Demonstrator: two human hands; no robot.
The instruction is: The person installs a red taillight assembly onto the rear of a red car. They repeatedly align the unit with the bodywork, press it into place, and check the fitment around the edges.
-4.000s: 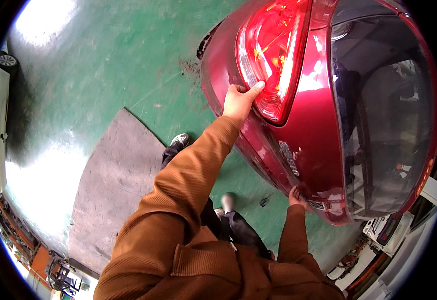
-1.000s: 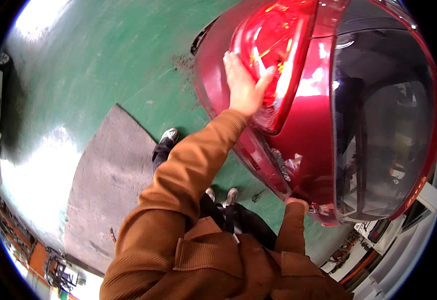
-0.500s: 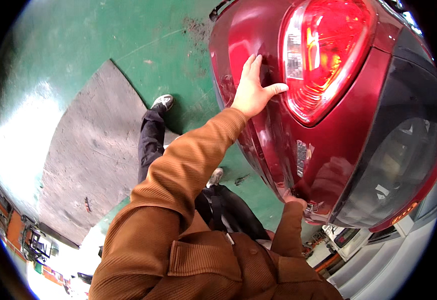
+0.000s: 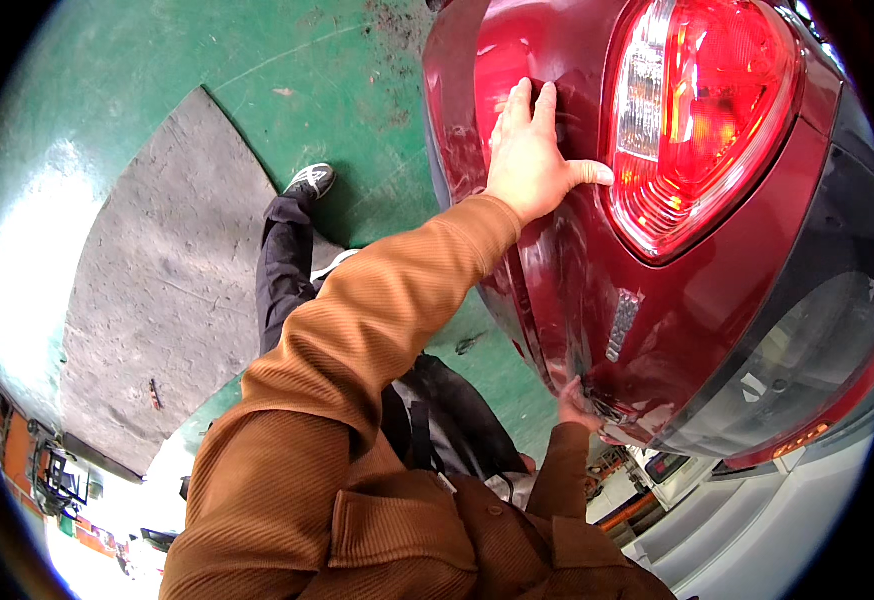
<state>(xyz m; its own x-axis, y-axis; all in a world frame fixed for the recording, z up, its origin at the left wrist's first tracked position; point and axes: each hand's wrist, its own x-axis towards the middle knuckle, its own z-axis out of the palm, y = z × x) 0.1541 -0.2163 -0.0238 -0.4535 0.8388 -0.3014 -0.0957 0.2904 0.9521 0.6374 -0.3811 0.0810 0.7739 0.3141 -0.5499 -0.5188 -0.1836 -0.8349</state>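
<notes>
The dark red rear of a car fills the right side, with a lit-looking red and clear tail light point(image 4: 727, 120) in its upper part. My left hand point(image 4: 535, 165) lies on the painted bumper point(image 4: 457, 90) beside that light. Its fingers are stretched out, and the thumb points to the lamp's edge. Lower down, my right hand point(image 4: 579, 408) touches the body near the middle of the car's rear. One or two of its fingers show extended; the others are hidden. A chrome badge point(image 4: 624, 322) sits on the tailgate point(image 4: 702, 320) between the hands.
A dark rear window point(image 4: 797, 330) lies beyond the tailgate. On the green floor point(image 4: 287, 60) is a worn grey mat point(image 4: 157, 270) with a small reddish-dark object point(image 4: 154, 395) on it. Another person's leg and shoe point(image 4: 312, 180) stand at the mat's edge. Equipment point(image 4: 57, 475) is at lower left.
The car appears shifted to the right and slightly up in the view. My left hand keeps its place beside the tail light, with its fingers somewhat more spread. My right hand stays near the rear's middle.
</notes>
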